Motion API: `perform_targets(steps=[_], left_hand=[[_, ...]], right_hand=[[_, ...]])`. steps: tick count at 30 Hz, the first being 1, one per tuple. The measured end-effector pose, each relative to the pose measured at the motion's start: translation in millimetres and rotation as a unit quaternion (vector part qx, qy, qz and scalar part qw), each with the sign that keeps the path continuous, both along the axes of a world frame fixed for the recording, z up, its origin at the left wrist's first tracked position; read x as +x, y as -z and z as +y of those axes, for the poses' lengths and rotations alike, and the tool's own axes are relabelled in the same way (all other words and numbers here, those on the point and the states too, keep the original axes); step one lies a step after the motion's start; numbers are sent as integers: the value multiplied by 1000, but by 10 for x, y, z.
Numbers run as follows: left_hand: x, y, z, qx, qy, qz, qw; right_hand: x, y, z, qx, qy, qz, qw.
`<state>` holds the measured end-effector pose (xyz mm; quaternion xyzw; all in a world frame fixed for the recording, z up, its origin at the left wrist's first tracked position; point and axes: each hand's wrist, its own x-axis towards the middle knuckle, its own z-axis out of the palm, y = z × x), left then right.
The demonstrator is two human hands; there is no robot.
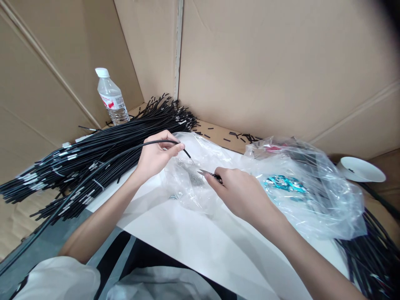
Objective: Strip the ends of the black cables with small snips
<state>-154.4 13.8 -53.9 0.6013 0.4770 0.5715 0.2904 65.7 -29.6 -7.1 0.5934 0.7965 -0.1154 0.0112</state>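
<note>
A black cable (128, 146) is pinched in my left hand (159, 154), its cut end poking out past the fingertips toward the middle. The rest of it trails away to the lower left. My right hand (234, 187) is closed around small scissors (206, 173), with the pointed blades aimed at the cable end, a short gap apart from it. Under the blades lies a clear plastic bag (193, 204) holding a pile of tiny grey pieces, too small to make out. White paper (175, 233) is spread beneath both hands.
A large bundle of black cables (103, 146) lies at left, with a water bottle (114, 100) behind it. Short black offcuts (231, 135) are scattered along the cardboard wall (265, 62). At right are a plastic bag with blue pieces (286, 183), a white roll (362, 168) and more cables (375, 258).
</note>
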Motion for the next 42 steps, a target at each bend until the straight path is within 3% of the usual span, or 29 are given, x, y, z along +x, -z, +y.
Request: perform_targets(steps=[5,10,16,21,24,29,35,42], left_hand=[[-53,-80,-8,-26,27,-42,998],[-83,-137,-23,-10,8,-2,1000],[-132,-128,-5,-19,-17,-25,999],[-133,-94,20,-10,-23,-12,1000],[-95,-44,19,34,-40,8,999],[-67,19,13,70,-43,59,995],[-125,53,22,40,-44,117,991],[-183,100,82,-33,-68,185,980]], right_hand=[[162,92,-41,26,27,84,996],[307,229,-90,84,50,217,971],[416,347,-90,157,96,382,906],[495,458,-61,101,135,490,855],[502,514,-44,72,152,552,817],[462,458,4,48,205,639,740],[528,432,21,93,199,621,753],[587,734,-100,65,242,640,726]])
